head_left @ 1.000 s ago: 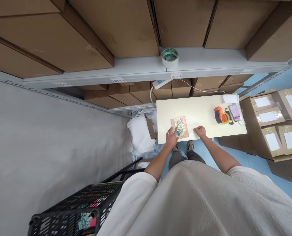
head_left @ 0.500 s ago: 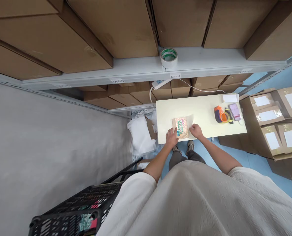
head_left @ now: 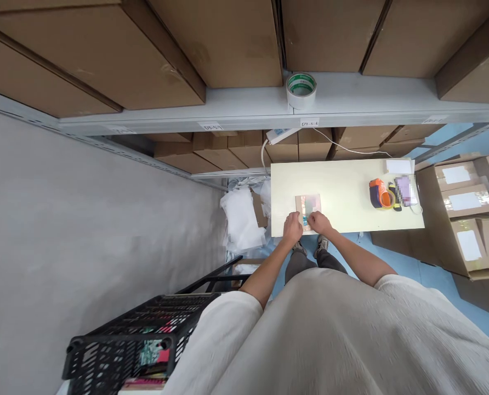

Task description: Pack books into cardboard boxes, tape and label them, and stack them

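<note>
A small flat book (head_left: 309, 203) with a colourful cover lies near the front edge of the cream table. Brown board shows along its left side, and a thin translucent plastic sheet (head_left: 313, 202) lies across the cover, dulling its print. My left hand (head_left: 293, 227) has its fingers curled at the book's lower left edge, gripping it there. Over the lower right part of the cover, my right hand (head_left: 319, 223) is closed with the sheet's edge pinched in its fingers. The fingertips of both hands are partly hidden.
On the table (head_left: 343, 214), an orange tape dispenser (head_left: 379, 193) sits beside a blurred purple object (head_left: 404, 189). A tape roll (head_left: 301, 91) rests on the shelf above. White plastic bags (head_left: 242, 219) lie left, a black crate (head_left: 137, 340) lower left, cartons (head_left: 462, 203) right.
My right hand has moved left, bringing the translucent sheet from the book's right side over its cover. My left hand's fingers, earlier stretched on the book, are now curled at its edge.
</note>
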Motion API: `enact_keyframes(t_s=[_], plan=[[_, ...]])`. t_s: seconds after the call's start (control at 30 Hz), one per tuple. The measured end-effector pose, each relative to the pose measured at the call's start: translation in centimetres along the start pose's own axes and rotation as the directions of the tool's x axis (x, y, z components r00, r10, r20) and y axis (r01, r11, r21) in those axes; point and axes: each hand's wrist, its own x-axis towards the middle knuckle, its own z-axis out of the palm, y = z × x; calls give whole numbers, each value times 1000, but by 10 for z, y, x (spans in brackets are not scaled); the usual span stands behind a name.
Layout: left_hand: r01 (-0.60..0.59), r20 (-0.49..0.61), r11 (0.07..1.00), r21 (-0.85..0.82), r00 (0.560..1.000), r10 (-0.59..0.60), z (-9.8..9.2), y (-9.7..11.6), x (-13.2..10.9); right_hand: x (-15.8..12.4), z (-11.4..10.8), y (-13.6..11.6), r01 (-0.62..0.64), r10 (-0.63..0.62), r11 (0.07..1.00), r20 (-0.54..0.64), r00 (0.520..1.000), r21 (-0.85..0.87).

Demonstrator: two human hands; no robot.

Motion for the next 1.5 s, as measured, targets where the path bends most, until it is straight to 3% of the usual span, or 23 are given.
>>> enact_keyframes(t_s=[0.07, 0.2, 0.27, 0.37, 0.47, 0.67, 0.97, 1.13, 1.33, 1.5], plan=[[-55, -1, 997, -49, 998, 55, -1, 9, 7, -1, 3, 4, 43, -43, 998, -1, 999, 40], [-58, 142, 996, -70, 988, 67, 0, 23, 21, -9, 3, 17, 153, -155, 979, 2, 988, 137], [-51, 189, 998, -34, 980, 56, 1, 25, 24, -12, 1, 25, 145, -146, 972, -12, 989, 184], [-84, 203, 996, 21, 976, 78, 3, 25, 22, -11, -5, 35, 12, 9, 976, -94, 996, 217], [-103, 210, 993, 58, 974, 89, 5, 27, 18, -2, -10, 38, -154, 206, 951, -175, 963, 268], [-71, 175, 996, 48, 983, 62, 9, 34, 17, 16, -13, 33, -336, 414, 841, -104, 905, 424], [-78, 152, 975, -207, 982, 110, 7, 40, 16, 16, -25, 27, -285, 355, 819, -51, 933, 499], [-93, 114, 920, -380, 983, 147, 13, 67, 24, 6, -60, 37, -277, 375, 812, -96, 922, 513], [-46, 154, 851, -523, 977, 147, 18, 103, 32, -10, -104, 46, -261, 360, 838, -127, 924, 479], [42, 124, 832, -553, 992, 32, 18, 99, 33, -12, -103, 32, -209, 258, 702, 31, 966, 681]])
